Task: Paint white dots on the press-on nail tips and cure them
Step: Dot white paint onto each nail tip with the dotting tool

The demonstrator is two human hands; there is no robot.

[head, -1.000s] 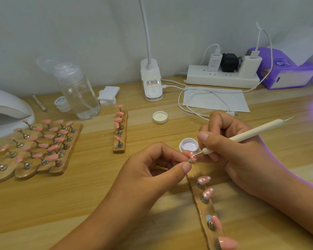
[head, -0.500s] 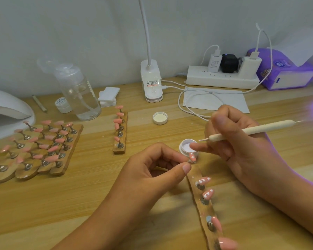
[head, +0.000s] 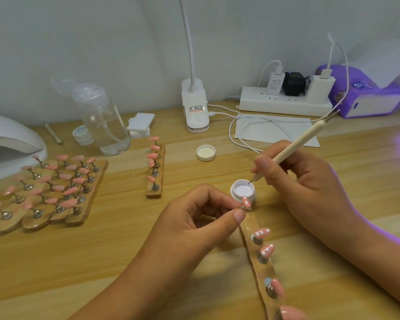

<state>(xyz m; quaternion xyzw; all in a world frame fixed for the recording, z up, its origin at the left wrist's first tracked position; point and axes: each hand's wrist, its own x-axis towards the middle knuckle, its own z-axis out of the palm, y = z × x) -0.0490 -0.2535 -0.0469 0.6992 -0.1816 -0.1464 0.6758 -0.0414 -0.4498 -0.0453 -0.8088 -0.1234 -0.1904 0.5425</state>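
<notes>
Pen (head: 297, 144) tip in paint pot (head: 238, 196).
Your right hand (head: 303, 183) grips it; your left hand (head: 189, 220) pinches a nail tip (head: 246, 203), mostly hidden.

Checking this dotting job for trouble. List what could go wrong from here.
1. The right hand has the dotting tool tip in the open white gel pot; too much gel could drop a blob, not a dot.
2. The pot stands right beside the nail tip pinched by the left hand; a nudge might tip it.
3. The two dotted tips lie near the right hand; if uncured, they may smear.
</notes>
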